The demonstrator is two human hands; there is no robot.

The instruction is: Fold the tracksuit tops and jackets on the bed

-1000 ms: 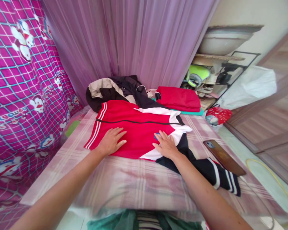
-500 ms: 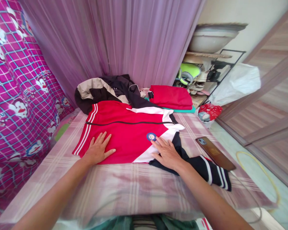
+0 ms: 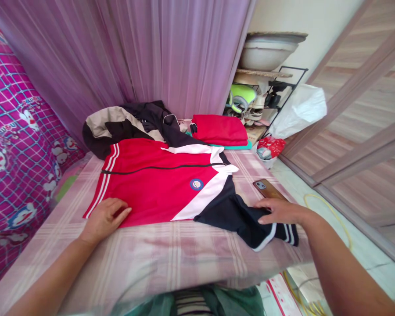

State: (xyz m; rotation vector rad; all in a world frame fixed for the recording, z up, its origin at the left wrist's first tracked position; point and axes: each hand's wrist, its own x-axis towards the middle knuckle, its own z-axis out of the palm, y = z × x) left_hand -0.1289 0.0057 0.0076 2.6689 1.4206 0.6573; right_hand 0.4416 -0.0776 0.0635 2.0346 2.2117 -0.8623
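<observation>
The red jacket [image 3: 145, 188] lies left to right before me on the table [image 3: 145, 263], its hem [image 3: 102, 182] beside my half-curled left hand [image 3: 103, 219], whose grip I cannot tell. My right hand [image 3: 281, 211], thumb and fingers parted, is nearer the black sleeve [image 3: 245, 219].

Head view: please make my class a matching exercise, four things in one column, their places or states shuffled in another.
1. Left hand
2. Right hand
3. Phone
4. Zip

A. Partly hidden behind the right hand
B. Over the dark sleeve
C. Running across the red jacket
D. By the striped hem

Pairs: 1-D, 2-B, 3-A, 4-C
</observation>
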